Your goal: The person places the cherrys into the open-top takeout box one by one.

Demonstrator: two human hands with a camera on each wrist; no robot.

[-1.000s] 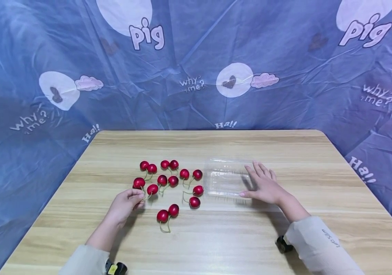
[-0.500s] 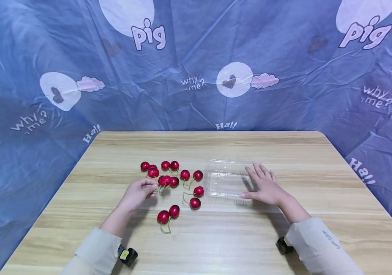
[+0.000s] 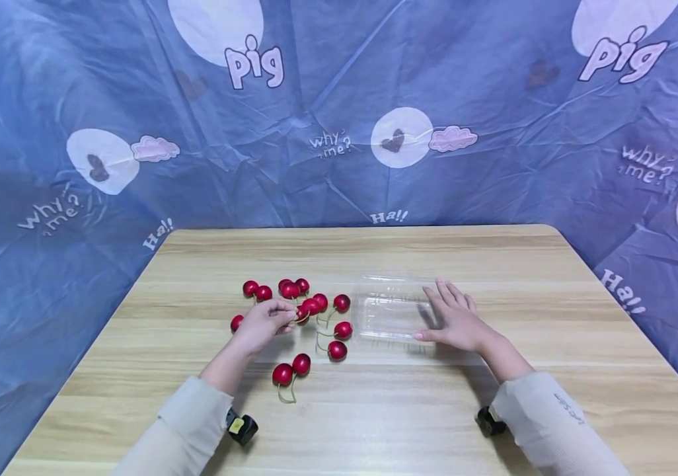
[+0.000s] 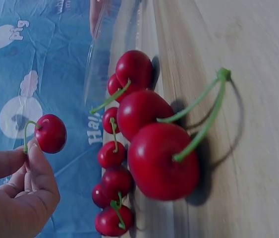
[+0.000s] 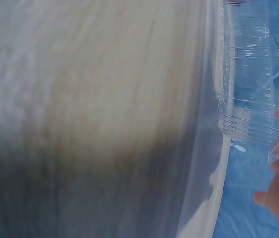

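Observation:
My left hand (image 3: 260,325) pinches the green stem of a pair of red cherries (image 3: 311,306), held up over the other cherries on the table. In the left wrist view, thumb and forefinger meet on the stem, and one held cherry (image 4: 51,134) shows beside the fingertips. My right hand (image 3: 453,324) lies with fingers spread at the right end of a clear plastic container (image 3: 383,337). Its thumb is at the near edge and its fingers at the far side. Part of this hand shows beside the container (image 5: 248,64) in the right wrist view.
Several cherry pairs lie left of the container, among them a near pair (image 3: 282,375) and one by its left side (image 3: 337,350). A cherry (image 3: 236,322) is partly hidden behind the left hand. The wooden table (image 3: 398,410) ends at a blue printed cloth (image 3: 291,178).
My left hand has carried the pinched cherries rightward and slightly away, over the middle of the group. A cherry on the table at the left now shows. My right hand stays at the container.

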